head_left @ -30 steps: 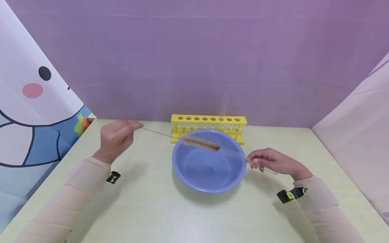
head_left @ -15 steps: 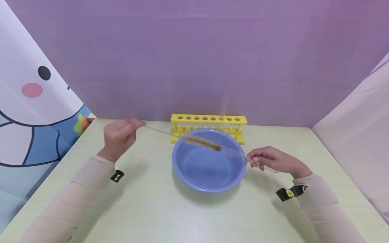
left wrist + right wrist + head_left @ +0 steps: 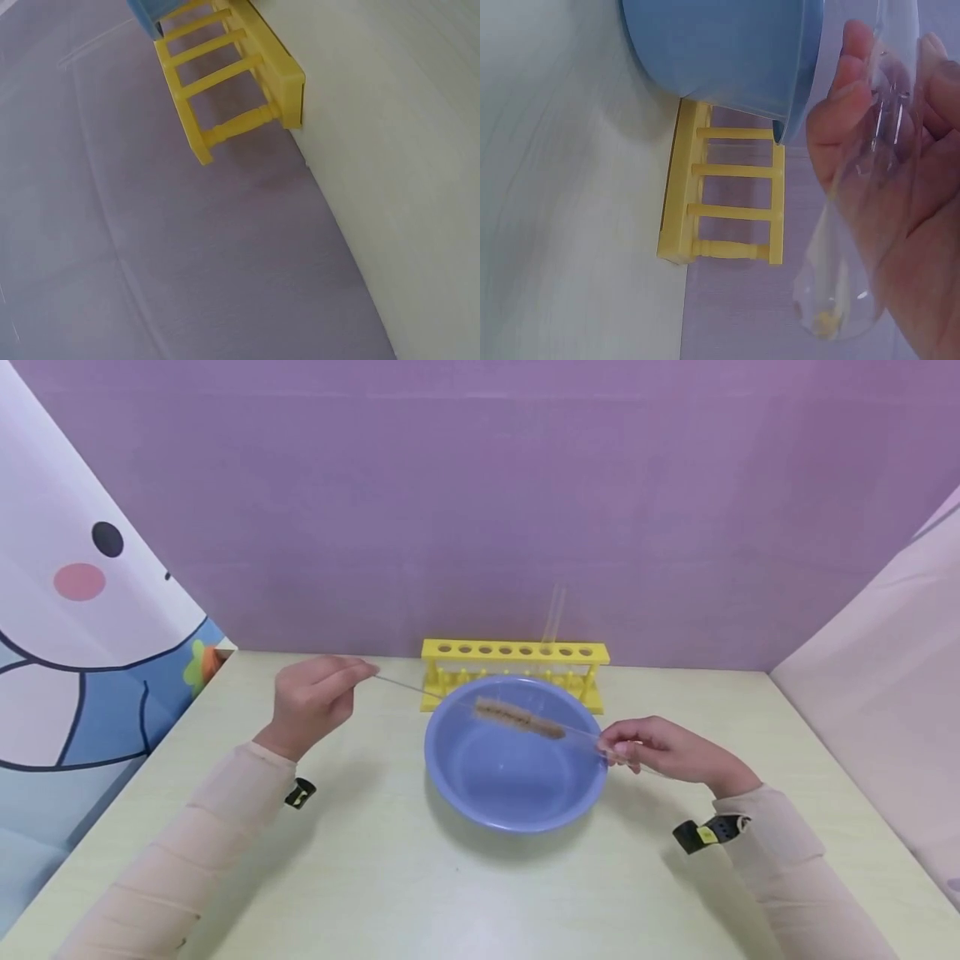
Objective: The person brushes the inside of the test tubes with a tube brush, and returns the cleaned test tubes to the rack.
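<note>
In the head view my left hand (image 3: 311, 702) pinches the thin wire handle of a test tube brush (image 3: 517, 717) between thumb and fingers. The brush slants down to the right over the blue basin (image 3: 517, 828), its tan bristles toward my right hand (image 3: 663, 750). That hand grips a clear glass test tube (image 3: 840, 262) at the basin's right rim. The bristles overlap the tube's mouth end in the head view. Droplets cling to the glass in the right wrist view, and the rounded end shows a whitish-yellow patch. My left hand lies outside the left wrist view.
Behind the basin stands a yellow test tube rack (image 3: 516, 650) with a row of holes and pegs. Another clear tube (image 3: 553, 614) rises from its right half. A purple cloth (image 3: 480, 510) backs the pale table (image 3: 360, 877).
My left hand has moved right, carrying the brush nearer the right hand. The right hand has shifted slightly left and up with the tube. Basin and rack stay put.
</note>
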Action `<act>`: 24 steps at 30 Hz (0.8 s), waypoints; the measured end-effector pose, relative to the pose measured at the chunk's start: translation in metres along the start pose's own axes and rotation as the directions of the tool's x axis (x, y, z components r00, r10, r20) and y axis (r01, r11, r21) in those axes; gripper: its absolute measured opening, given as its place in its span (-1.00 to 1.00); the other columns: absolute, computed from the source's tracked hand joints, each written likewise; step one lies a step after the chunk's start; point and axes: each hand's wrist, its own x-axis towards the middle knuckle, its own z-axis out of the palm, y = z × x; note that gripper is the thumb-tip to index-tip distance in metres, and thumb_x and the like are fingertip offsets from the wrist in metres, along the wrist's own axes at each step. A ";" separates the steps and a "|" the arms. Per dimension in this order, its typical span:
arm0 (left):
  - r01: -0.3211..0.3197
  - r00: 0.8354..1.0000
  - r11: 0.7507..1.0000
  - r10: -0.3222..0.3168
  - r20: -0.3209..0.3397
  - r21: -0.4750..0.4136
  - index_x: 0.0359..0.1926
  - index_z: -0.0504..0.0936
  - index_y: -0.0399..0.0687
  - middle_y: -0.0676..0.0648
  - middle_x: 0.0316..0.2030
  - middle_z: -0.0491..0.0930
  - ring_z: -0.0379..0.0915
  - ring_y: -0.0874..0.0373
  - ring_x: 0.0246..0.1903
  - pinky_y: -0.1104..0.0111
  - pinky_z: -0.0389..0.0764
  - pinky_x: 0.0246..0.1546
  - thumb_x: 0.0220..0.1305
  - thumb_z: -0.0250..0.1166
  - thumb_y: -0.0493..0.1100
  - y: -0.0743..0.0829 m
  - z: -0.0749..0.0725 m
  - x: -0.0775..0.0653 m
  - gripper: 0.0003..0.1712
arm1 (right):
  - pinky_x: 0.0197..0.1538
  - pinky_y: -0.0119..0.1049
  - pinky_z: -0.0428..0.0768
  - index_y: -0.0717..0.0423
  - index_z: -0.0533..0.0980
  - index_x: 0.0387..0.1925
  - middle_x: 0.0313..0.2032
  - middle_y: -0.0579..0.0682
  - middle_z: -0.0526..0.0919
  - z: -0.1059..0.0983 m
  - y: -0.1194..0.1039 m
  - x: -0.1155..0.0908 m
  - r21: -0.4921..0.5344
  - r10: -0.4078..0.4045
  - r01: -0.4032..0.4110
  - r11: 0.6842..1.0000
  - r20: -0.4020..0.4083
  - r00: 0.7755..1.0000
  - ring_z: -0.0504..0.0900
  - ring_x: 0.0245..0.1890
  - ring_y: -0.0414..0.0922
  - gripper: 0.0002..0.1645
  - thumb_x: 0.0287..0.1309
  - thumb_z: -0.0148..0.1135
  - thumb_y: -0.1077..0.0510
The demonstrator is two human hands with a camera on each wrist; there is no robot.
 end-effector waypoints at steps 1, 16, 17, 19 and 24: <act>-0.002 1.000 1.000 0.002 0.002 -0.006 -0.38 0.71 -0.14 -0.05 -0.54 0.66 0.57 0.02 -0.62 0.23 0.41 -0.75 0.07 -0.07 -0.44 0.000 0.000 0.000 -0.60 | -0.44 -0.26 0.52 0.35 0.48 -0.12 -0.31 0.01 0.62 0.000 0.000 0.000 -0.005 0.004 -0.004 1.000 -0.005 1.000 0.51 -0.41 -0.23 -0.77 0.30 -0.09 0.44; -0.019 0.992 1.000 0.021 0.126 -0.022 -0.44 0.69 -0.14 0.00 -0.61 0.62 0.50 0.14 -0.72 0.41 0.26 -0.83 -0.02 -0.12 -0.44 0.003 0.000 0.003 -0.58 | -0.42 -0.35 0.52 0.21 0.51 -0.15 -0.33 -0.06 0.58 0.004 -0.006 0.001 -0.133 0.089 -0.101 0.986 -0.093 0.992 0.47 -0.43 -0.25 -0.84 0.29 0.03 0.34; -0.017 0.990 1.000 0.020 0.137 -0.019 -0.44 0.69 -0.14 0.00 -0.61 0.62 0.49 0.15 -0.73 0.43 0.23 -0.83 -0.02 -0.12 -0.44 0.004 -0.001 0.003 -0.58 | -0.42 -0.36 0.52 0.21 0.51 -0.15 -0.33 -0.03 0.58 0.004 -0.006 0.002 -0.139 0.086 -0.099 0.985 -0.097 0.992 0.47 -0.43 -0.26 -0.83 0.29 0.03 0.34; -0.007 0.987 1.000 0.010 0.160 -0.015 -0.43 0.69 -0.13 0.00 -0.60 0.63 0.48 0.17 -0.74 0.44 0.20 -0.83 -0.02 -0.12 -0.44 0.004 -0.001 0.004 -0.58 | -0.42 -0.37 0.53 0.22 0.52 -0.14 -0.33 0.00 0.59 0.004 -0.006 0.002 -0.147 0.075 -0.090 0.985 -0.104 0.992 0.47 -0.43 -0.26 -0.83 0.28 0.04 0.34; 0.048 0.978 0.999 -0.043 0.206 -0.019 -0.43 0.69 -0.12 0.00 -0.59 0.64 0.48 0.19 -0.73 0.43 0.21 -0.82 -0.08 -0.08 -0.48 0.007 -0.003 0.004 -0.59 | -0.43 -0.38 0.53 0.25 0.52 -0.14 -0.33 0.00 0.58 0.006 -0.007 0.003 -0.166 0.061 -0.081 0.983 -0.125 0.990 0.47 -0.43 -0.26 -0.83 0.25 0.08 0.35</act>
